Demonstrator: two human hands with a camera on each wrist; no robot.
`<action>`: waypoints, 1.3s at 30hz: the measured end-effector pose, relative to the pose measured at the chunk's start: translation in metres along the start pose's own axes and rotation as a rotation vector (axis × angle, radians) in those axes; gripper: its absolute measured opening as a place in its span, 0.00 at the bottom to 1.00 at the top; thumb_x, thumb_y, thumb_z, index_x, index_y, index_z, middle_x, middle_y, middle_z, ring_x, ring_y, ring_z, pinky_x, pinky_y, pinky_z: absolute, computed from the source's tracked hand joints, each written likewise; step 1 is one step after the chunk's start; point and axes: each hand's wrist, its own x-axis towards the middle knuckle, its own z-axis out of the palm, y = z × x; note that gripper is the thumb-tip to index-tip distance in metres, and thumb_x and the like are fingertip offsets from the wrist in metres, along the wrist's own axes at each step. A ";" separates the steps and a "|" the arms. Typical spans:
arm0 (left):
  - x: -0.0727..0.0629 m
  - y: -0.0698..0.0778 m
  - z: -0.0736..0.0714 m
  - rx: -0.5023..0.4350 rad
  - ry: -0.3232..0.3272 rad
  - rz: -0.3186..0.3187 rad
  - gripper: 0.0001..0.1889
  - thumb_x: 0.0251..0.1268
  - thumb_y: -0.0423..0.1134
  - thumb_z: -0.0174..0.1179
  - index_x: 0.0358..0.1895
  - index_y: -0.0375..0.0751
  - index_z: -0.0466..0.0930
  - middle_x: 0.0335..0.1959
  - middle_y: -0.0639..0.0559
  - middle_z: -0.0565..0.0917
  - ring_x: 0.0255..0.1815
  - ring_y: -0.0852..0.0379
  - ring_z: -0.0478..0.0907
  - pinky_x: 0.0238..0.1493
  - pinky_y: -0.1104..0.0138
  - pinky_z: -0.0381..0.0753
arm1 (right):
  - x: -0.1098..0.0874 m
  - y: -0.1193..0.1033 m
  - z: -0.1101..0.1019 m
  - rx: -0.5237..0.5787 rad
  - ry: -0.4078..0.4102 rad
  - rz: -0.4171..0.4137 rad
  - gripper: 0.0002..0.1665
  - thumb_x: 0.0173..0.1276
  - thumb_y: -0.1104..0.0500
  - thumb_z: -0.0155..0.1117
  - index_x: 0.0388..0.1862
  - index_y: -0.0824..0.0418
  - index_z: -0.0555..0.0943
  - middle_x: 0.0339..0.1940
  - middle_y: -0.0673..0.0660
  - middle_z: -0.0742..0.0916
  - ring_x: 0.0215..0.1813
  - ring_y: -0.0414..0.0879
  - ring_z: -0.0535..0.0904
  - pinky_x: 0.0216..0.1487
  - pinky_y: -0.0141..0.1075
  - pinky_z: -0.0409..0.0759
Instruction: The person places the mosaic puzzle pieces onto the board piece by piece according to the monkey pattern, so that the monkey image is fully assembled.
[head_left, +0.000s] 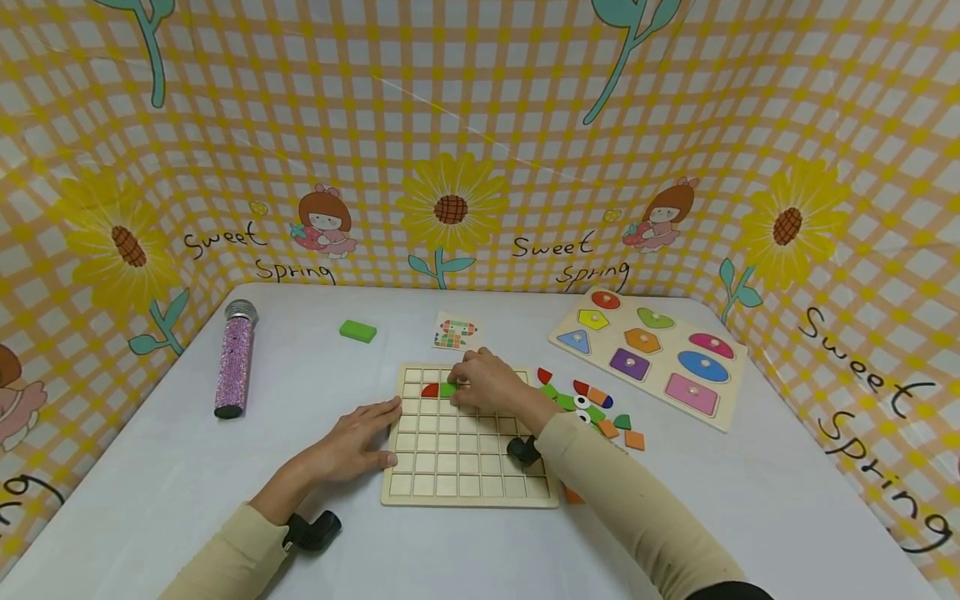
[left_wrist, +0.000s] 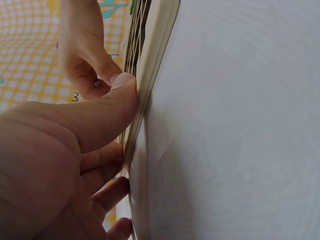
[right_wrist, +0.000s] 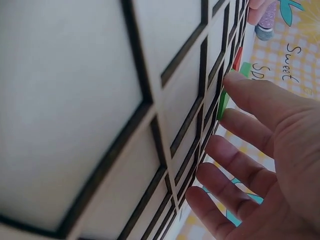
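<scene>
A wooden grid board [head_left: 427, 485] lies on the white table, with a red quarter-round tile [head_left: 430, 390] in its upper rows. Beside that tile, my right hand [head_left: 491, 385] pinches a green tile [head_left: 447, 390] at the grid. The right wrist view has the green tile [right_wrist: 223, 104] between thumb and index fingertip, the other fingers spread. My left hand [head_left: 348, 442] rests against the board's left edge. In the left wrist view, its thumb [left_wrist: 107, 117] and fingertips touch the board's side [left_wrist: 150, 65]. The right hand partly covers the upper grid.
Several loose coloured tiles [head_left: 634, 440] lie right of the board, partly behind the right forearm. A shape puzzle board [head_left: 660, 383] sits at back right. Behind the grid are a pattern card [head_left: 454, 332] and a green block [head_left: 357, 331]. A glittery microphone [head_left: 235, 358] lies at left.
</scene>
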 end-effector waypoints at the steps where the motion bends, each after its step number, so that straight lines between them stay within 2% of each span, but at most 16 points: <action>1: 0.000 0.000 0.000 -0.002 0.001 0.000 0.37 0.61 0.43 0.62 0.69 0.28 0.58 0.74 0.38 0.56 0.73 0.35 0.52 0.67 0.39 0.52 | 0.000 0.000 0.000 0.005 0.000 0.000 0.17 0.60 0.50 0.69 0.46 0.53 0.85 0.42 0.52 0.82 0.43 0.46 0.70 0.43 0.37 0.71; 8: 0.000 0.000 0.000 -0.006 0.007 0.003 0.37 0.61 0.42 0.62 0.69 0.28 0.58 0.74 0.38 0.56 0.73 0.35 0.52 0.68 0.39 0.52 | -0.007 0.001 -0.006 0.030 0.025 0.009 0.18 0.61 0.50 0.67 0.50 0.54 0.83 0.44 0.53 0.82 0.45 0.47 0.70 0.44 0.38 0.70; 14: 0.000 -0.001 0.002 -0.022 0.007 0.000 0.37 0.60 0.41 0.63 0.69 0.28 0.58 0.75 0.38 0.55 0.73 0.36 0.52 0.68 0.40 0.51 | -0.019 0.010 -0.017 0.050 0.048 0.033 0.20 0.61 0.50 0.67 0.50 0.55 0.83 0.47 0.55 0.82 0.48 0.50 0.70 0.50 0.44 0.71; 26: 0.002 -0.003 0.004 -0.019 0.001 0.003 0.37 0.60 0.40 0.63 0.70 0.28 0.58 0.75 0.39 0.55 0.74 0.37 0.52 0.68 0.40 0.52 | -0.073 0.061 -0.040 0.034 0.129 0.069 0.20 0.61 0.51 0.67 0.51 0.59 0.82 0.46 0.58 0.83 0.50 0.54 0.72 0.53 0.51 0.71; 29: 0.002 -0.002 0.003 -0.023 0.000 0.001 0.37 0.60 0.40 0.62 0.69 0.28 0.58 0.75 0.39 0.55 0.74 0.36 0.52 0.68 0.40 0.51 | -0.085 0.074 -0.040 0.031 0.123 0.114 0.19 0.61 0.52 0.67 0.49 0.58 0.83 0.48 0.58 0.83 0.52 0.55 0.72 0.54 0.51 0.71; 33: 0.001 -0.001 0.002 -0.025 -0.006 -0.006 0.37 0.61 0.41 0.62 0.70 0.29 0.57 0.75 0.39 0.55 0.74 0.37 0.52 0.68 0.41 0.51 | -0.097 0.087 -0.038 0.035 0.099 0.176 0.19 0.60 0.52 0.68 0.48 0.57 0.84 0.48 0.57 0.84 0.50 0.52 0.71 0.49 0.44 0.72; 39: 0.001 -0.001 0.002 -0.025 -0.008 -0.002 0.38 0.61 0.42 0.62 0.70 0.28 0.57 0.75 0.38 0.55 0.74 0.36 0.52 0.68 0.40 0.51 | -0.108 0.098 -0.035 -0.011 0.091 0.155 0.20 0.59 0.50 0.69 0.48 0.59 0.84 0.44 0.57 0.84 0.44 0.49 0.71 0.42 0.38 0.70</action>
